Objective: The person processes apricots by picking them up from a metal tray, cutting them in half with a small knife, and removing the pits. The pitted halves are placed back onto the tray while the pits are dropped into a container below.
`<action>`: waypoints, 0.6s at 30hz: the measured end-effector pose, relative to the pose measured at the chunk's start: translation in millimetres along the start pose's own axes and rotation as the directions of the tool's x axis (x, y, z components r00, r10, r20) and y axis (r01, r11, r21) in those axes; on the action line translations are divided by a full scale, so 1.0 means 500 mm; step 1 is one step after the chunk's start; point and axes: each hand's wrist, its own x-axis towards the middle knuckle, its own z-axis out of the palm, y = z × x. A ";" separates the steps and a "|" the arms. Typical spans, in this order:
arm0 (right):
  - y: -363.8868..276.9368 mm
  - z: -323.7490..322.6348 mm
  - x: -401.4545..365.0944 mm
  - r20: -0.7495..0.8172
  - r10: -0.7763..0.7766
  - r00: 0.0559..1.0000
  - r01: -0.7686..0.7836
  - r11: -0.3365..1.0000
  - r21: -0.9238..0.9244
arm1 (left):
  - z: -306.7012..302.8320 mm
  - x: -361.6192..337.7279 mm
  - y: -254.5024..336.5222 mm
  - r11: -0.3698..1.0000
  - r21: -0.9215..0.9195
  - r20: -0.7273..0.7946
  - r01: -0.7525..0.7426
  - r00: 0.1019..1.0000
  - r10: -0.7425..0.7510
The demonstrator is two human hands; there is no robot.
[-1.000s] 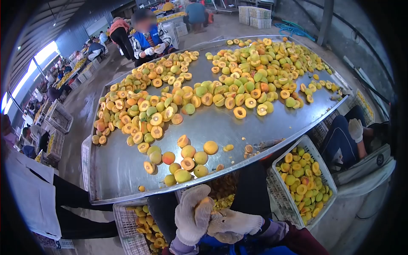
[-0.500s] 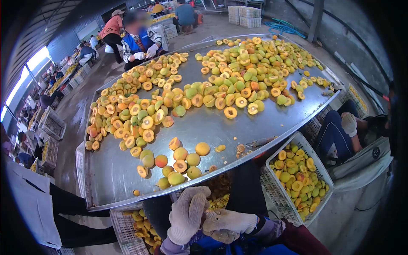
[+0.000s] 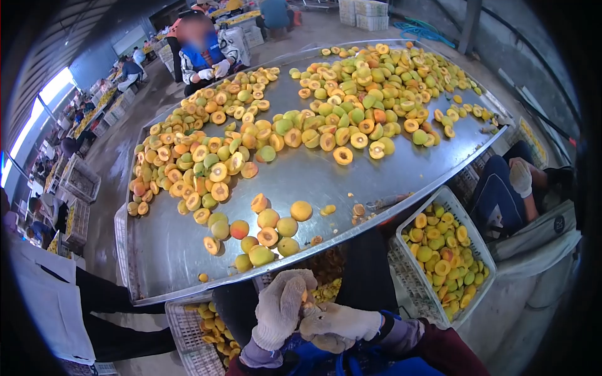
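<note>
Left hand (image 3: 282, 308) grips fruit piece (image 3: 305, 296)

Left fingers curled round it, mostly hidden, long axis unclear; lies toward right hand (image 3: 343, 323), just beside. Right fingers bent, grip: can't tell. Beyond: metal table (image 3: 313, 185), loose fruit (image 3: 268, 236).

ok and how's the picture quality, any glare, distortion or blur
Head view: wide-lens distortion bows the scene, corners black; head view: pale sheen on the bare metal table, washed-out daylight at far left; head view: the face of the co-worker across the table is blurred, while the left hand and right hand look fairly clear.
</note>
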 end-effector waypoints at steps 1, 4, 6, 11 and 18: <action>0.007 -0.008 0.001 -0.002 0.002 1.000 -0.002 1.000 0.008 | 0.004 -0.005 -0.002 1.000 0.000 0.005 0.006 1.000 -0.006; 0.025 -0.028 0.010 0.157 0.067 0.985 -0.091 0.985 0.146 | 0.007 -0.008 -0.004 0.992 0.044 -0.070 -0.117 0.990 0.120; 0.033 -0.017 0.008 0.118 -0.129 0.985 0.111 0.983 0.145 | 0.002 -0.002 -0.006 0.893 0.266 0.001 -0.364 0.926 0.377; 0.031 -0.027 0.011 0.177 -0.097 0.979 0.062 0.979 0.192 | 0.022 -0.009 -0.020 0.926 -0.328 -0.059 -0.186 0.982 0.177; 0.029 -0.016 0.003 0.386 -0.182 0.904 -0.027 0.878 0.478 | 0.031 -0.021 -0.028 0.779 -0.615 -0.006 -0.121 0.989 0.149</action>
